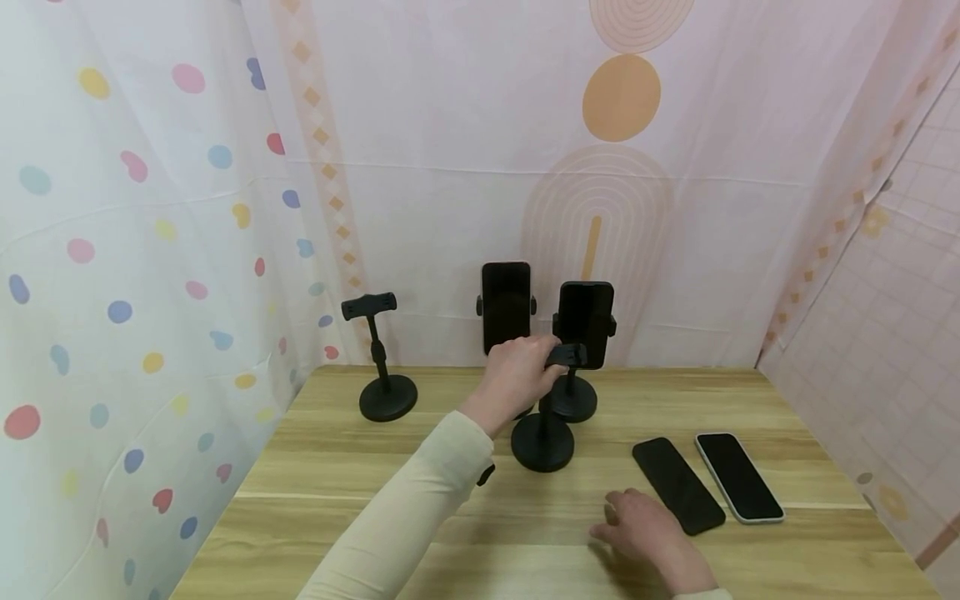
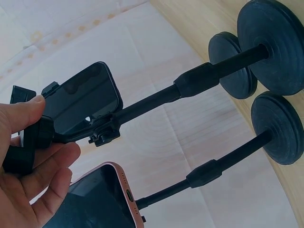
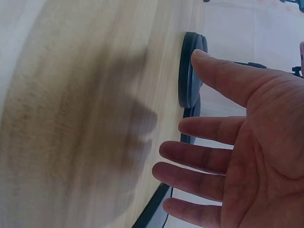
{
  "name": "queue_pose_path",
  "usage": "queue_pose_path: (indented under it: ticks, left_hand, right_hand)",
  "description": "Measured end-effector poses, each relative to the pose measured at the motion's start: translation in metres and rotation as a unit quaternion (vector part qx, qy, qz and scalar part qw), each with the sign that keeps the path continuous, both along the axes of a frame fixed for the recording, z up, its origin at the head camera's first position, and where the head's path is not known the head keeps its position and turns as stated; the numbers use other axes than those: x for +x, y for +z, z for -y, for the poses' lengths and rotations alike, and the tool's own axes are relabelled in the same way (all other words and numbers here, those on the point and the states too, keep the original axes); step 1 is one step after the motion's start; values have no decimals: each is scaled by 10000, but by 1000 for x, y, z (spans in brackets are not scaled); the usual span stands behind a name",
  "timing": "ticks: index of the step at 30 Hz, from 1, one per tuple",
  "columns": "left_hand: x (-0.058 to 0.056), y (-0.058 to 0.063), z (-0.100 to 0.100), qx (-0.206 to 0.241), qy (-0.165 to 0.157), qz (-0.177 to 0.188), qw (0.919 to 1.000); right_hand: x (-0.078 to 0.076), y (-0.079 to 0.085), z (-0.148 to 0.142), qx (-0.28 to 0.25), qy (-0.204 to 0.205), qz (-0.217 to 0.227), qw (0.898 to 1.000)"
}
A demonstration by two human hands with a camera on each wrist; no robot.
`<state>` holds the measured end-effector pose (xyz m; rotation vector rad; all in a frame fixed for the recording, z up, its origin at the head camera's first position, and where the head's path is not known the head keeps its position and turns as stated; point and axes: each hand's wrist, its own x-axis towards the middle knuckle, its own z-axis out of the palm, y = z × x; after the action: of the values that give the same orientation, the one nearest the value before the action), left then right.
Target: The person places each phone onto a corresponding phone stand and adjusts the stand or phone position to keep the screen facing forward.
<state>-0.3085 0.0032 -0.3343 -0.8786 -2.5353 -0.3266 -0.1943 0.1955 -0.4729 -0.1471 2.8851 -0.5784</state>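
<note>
My left hand [image 1: 517, 371] grips the clamp head [image 2: 43, 130] of a black phone stand, thumb on one side and fingers on the other. That stand's round base [image 1: 542, 446] is on or just above the table; I cannot tell which. Behind it are two similar stands, one carrying a dark phone [image 1: 506, 302] and the other a second phone [image 1: 581, 312], both upright. My right hand [image 1: 642, 527] hovers low over the table with relaxed fingers, palm and spread fingers bare in the right wrist view. Beside it lie a black phone [image 1: 678, 486] and a white-edged phone [image 1: 740, 479].
Another black stand [image 1: 387, 398] without a phone stands at the back left of the wooden table [image 1: 330, 479]. A patterned curtain [image 1: 435, 225] hangs right behind the table's back edge, with a dotted curtain [image 1: 172, 333] along the left.
</note>
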Motion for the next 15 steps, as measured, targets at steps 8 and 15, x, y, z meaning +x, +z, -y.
queue_pose_path:
  ticks: [8,15]
  left_hand:
    - [1,-4,2,87,-69,-124,9999]
    - [1,-8,2,261,-136,-288,9992]
  right_hand:
    - [-2,3,-3,123,23,-145,9998]
    - [-6,5,-10,181,20,-159,9997]
